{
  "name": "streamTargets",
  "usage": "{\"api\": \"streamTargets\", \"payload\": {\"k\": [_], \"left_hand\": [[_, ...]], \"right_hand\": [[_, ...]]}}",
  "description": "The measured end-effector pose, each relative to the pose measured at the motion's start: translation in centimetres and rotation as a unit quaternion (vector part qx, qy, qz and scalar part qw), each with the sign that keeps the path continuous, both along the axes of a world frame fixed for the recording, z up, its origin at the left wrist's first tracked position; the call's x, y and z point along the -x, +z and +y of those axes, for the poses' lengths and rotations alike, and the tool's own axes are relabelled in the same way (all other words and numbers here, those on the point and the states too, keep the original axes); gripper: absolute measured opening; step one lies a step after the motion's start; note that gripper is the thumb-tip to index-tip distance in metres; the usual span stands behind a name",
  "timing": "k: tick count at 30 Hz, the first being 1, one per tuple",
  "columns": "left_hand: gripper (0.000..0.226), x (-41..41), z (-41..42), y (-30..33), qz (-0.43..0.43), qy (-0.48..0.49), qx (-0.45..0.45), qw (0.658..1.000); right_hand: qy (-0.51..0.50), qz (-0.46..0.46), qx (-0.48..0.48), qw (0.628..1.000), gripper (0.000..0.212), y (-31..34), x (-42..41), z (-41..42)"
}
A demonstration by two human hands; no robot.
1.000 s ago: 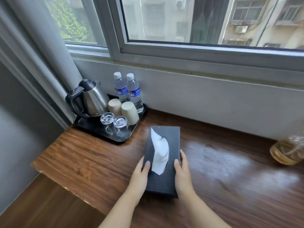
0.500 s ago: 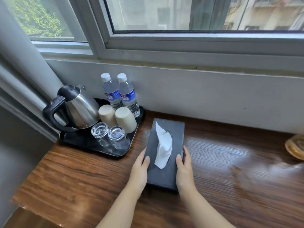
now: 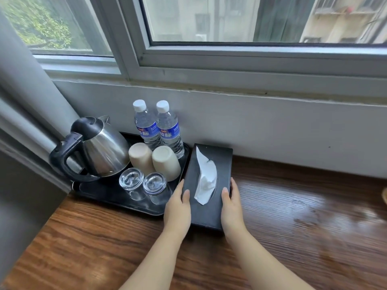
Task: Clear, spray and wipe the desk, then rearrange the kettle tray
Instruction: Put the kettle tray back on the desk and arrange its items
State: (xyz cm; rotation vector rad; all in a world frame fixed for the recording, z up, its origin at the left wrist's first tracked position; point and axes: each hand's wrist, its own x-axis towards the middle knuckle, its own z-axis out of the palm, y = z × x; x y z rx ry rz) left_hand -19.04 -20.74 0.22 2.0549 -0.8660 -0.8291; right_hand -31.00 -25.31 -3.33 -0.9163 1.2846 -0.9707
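Note:
A black tissue box point(image 3: 222, 160) with a white tissue point(image 3: 206, 178) sticking out lies on the wooden desk point(image 3: 293, 237), its far end at the wall and its left side against the black tray point(image 3: 109, 192). My left hand point(image 3: 177, 208) grips its left side and my right hand point(image 3: 232, 208) its right side, thumbs on top. The tray carries a steel kettle point(image 3: 104, 151), two water bottles point(image 3: 146, 126), two upturned beige cups point(image 3: 166, 162) and two upturned glasses point(image 3: 132, 181).
The tray fills the desk's back left corner beside a grey curtain point(image 3: 25, 80). A white wall and a window frame rise behind the desk. A damp sheen covers the wood on the right point(image 3: 310, 214). An amber object point(image 3: 385, 195) peeks in at the right edge.
Both hands have slid the tissue box away from me and leftward until it lies by the wall and next to the tray. The view has moved closer and left.

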Motion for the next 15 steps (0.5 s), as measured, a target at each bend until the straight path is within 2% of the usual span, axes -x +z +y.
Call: {"api": "streamTargets", "payload": {"k": [8,15], "left_hand": [[0.046,-0.3,-1.0,0.4,-0.062,0.000,-0.037,0.997],[0.045,-0.8,-1.9,0.3,-0.064,0.002,-0.040,0.997]], "right_hand": [[0.006,-0.008,0.002,1.000,0.047,0.6,-0.7,-0.8],[0.012,0.005,-0.005,1.000,0.048,0.8,-1.3,-1.4]]}}
